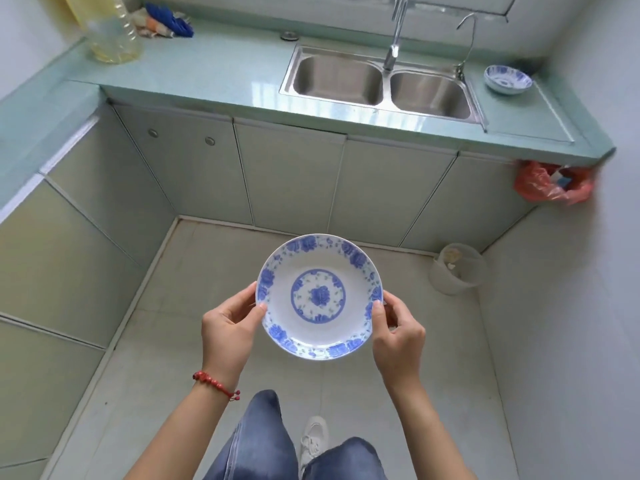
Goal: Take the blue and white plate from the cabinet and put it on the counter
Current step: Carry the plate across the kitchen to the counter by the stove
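- The left hand (231,327), a red bead bracelet (214,384) at its wrist, and the right hand (398,332) reach forward, fingers closed on opposite rims of the blue and white plate (319,296).
- The round, glossy plate, with floral border and centre medallion, is held level above the tiled floor (450,341), well short of the tabletop (214,74).
- No writing is readable.
- On the smooth green tabletop: a steel double sink (379,83) and a patterned bowl (507,79).

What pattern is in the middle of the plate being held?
A blue flower inside a blue ring, on the white plate; seen in the head view.
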Tool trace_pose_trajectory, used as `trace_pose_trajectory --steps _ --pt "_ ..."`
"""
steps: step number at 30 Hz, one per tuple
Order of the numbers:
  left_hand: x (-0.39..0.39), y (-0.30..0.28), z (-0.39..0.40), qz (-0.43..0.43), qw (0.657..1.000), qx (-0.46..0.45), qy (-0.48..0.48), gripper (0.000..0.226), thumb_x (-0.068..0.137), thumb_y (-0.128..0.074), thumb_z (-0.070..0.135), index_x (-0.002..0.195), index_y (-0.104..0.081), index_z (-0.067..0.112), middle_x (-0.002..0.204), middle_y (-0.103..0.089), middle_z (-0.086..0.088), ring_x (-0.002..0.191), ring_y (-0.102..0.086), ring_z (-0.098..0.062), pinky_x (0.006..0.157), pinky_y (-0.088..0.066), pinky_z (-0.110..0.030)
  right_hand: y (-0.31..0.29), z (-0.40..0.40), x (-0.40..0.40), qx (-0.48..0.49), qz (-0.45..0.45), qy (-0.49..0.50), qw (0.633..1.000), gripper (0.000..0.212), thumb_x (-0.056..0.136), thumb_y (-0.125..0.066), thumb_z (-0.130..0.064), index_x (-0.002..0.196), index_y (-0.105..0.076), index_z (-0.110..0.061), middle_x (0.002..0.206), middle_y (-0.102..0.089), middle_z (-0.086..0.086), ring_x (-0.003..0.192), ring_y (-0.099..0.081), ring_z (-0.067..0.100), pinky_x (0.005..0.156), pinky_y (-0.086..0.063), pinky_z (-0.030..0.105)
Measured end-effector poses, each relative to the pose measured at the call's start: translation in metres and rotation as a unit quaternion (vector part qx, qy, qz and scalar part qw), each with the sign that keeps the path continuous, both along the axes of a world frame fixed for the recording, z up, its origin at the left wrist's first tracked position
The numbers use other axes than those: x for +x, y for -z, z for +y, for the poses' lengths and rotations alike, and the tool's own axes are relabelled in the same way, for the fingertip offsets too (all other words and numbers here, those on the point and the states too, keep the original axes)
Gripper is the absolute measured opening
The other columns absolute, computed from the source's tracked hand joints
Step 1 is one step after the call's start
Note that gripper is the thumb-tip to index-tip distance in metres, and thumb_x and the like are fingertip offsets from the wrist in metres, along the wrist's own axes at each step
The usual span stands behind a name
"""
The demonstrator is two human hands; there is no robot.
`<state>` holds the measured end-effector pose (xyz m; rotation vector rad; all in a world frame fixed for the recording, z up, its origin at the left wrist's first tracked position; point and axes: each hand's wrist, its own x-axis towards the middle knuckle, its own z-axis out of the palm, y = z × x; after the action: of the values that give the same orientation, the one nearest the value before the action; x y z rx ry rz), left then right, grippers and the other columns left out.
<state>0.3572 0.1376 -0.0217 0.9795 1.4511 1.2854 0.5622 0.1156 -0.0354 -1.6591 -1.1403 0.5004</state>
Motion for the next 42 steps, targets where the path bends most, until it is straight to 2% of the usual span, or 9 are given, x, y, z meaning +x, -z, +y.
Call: trace_pose_trajectory --steps 6,11,17,22,25,29,33,37,42 --pt "0.006 0.0 0.081 -0.02 0.999 0.012 -0.042 0.038 0.078 -0.06 -0.01 0.104 -0.065 0.018 0.101 -0.069 0.001 0.09 -0.066 -0.002 0.073 -0.054 -0.015 0.004 0.096 0.005 0.004 0.018 -0.036 0.999 0.022 0.081 -0.05 -0.023 0.097 -0.066 -0.022 0.068 -0.065 -0.023 0.061 -0.059 0.0 0.054 -0.041 0.006" --pt "-0.008 0.009 0.15 -0.027 0.998 0.009 -0.06 0.035 0.078 -0.06 -0.011 0.108 -0.064 0.007 0.106 -0.068 -0.005 0.093 -0.066 -0.006 0.079 -0.054 -0.019 0.005 0.179 -0.007 0.006 0.012 -0.063 0.998 0.021 0.081 -0.051 -0.021 0.096 -0.067 -0.021 0.063 -0.063 -0.026 0.058 -0.057 0.002 0.052 -0.041 0.008" --pt "-0.042 0.008 0.225 -0.035 0.993 0.017 -0.109 0.039 0.077 -0.06 -0.012 0.109 -0.063 0.011 0.107 -0.068 -0.005 0.093 -0.066 -0.005 0.08 -0.053 -0.018 -0.001 0.27 -0.04 -0.01 0.015 -0.131 0.991 0.022 0.087 -0.054 -0.009 0.094 -0.065 -0.027 0.077 -0.064 -0.034 0.066 -0.059 0.005 0.057 -0.042 0.01" --pt "-0.07 0.007 0.255 -0.032 0.984 0.023 -0.171 0.041 0.077 -0.061 -0.01 0.1 -0.066 0.024 0.1 -0.069 0.002 0.093 -0.066 -0.005 0.077 -0.053 -0.015 -0.003 0.329 -0.073 -0.022 0.017 -0.189 0.982 0.02 0.087 -0.055 -0.008 0.095 -0.066 -0.023 0.071 -0.066 -0.021 0.068 -0.06 0.006 0.061 -0.048 0.024" --pt "-0.085 0.008 0.262 -0.031 0.972 0.029 -0.229 0.043 0.077 -0.06 -0.011 0.1 -0.066 0.024 0.1 -0.069 0.003 0.092 -0.066 -0.003 0.076 -0.053 -0.014 -0.002 0.361 -0.097 -0.029 0.025 -0.247 0.968 0.021 0.087 -0.055 -0.009 0.095 -0.066 -0.025 0.072 -0.067 -0.027 0.067 -0.06 0.003 0.059 -0.047 0.018" --pt "-0.106 0.009 0.267 -0.016 0.946 0.025 -0.323 0.039 0.078 -0.06 -0.01 0.107 -0.065 0.015 0.104 -0.068 0.003 0.093 -0.065 0.0 0.075 -0.051 -0.01 -0.002 0.399 -0.138 -0.039 0.025 -0.34 0.939 0.034 0.086 -0.054 -0.01 0.087 -0.061 -0.043 0.069 -0.063 -0.031 0.058 -0.053 0.005 0.054 -0.041 0.012" --pt "-0.121 0.009 0.272 0.004 0.902 0.025 -0.431 0.043 0.078 -0.06 -0.008 0.101 -0.066 0.028 0.102 -0.069 0.007 0.092 -0.064 0.002 0.077 -0.051 -0.011 -0.002 0.435 -0.179 -0.047 0.033 -0.427 0.902 0.03 0.086 -0.054 -0.007 0.089 -0.063 -0.036 0.066 -0.063 -0.028 0.05 -0.05 0.0 0.049 -0.036 0.006" --pt "-0.128 0.007 0.272 0.002 0.856 0.02 -0.517 0.041 0.077 -0.06 -0.008 0.104 -0.067 0.023 0.09 -0.07 0.024 0.09 -0.064 0.005 0.073 -0.05 -0.009 -0.005 0.461 -0.214 -0.053 0.029 -0.52 0.852 0.037 0.086 -0.054 -0.009 0.083 -0.059 -0.045 0.062 -0.061 -0.026 0.048 -0.047 0.001 0.048 -0.036 0.006" --pt "-0.131 0.002 0.265 0.014 0.798 0.025 -0.603 0.039 0.077 -0.06 -0.009 0.104 -0.067 0.017 0.1 -0.069 0.012 0.089 -0.064 0.005 0.072 -0.049 -0.008 -0.003 0.476 -0.255 -0.049 0.01 -0.602 0.797 0.032 0.086 -0.053 -0.013 0.084 -0.06 -0.044 0.06 -0.059 -0.019 0.045 -0.04 0.006 0.045 -0.034 0.012"
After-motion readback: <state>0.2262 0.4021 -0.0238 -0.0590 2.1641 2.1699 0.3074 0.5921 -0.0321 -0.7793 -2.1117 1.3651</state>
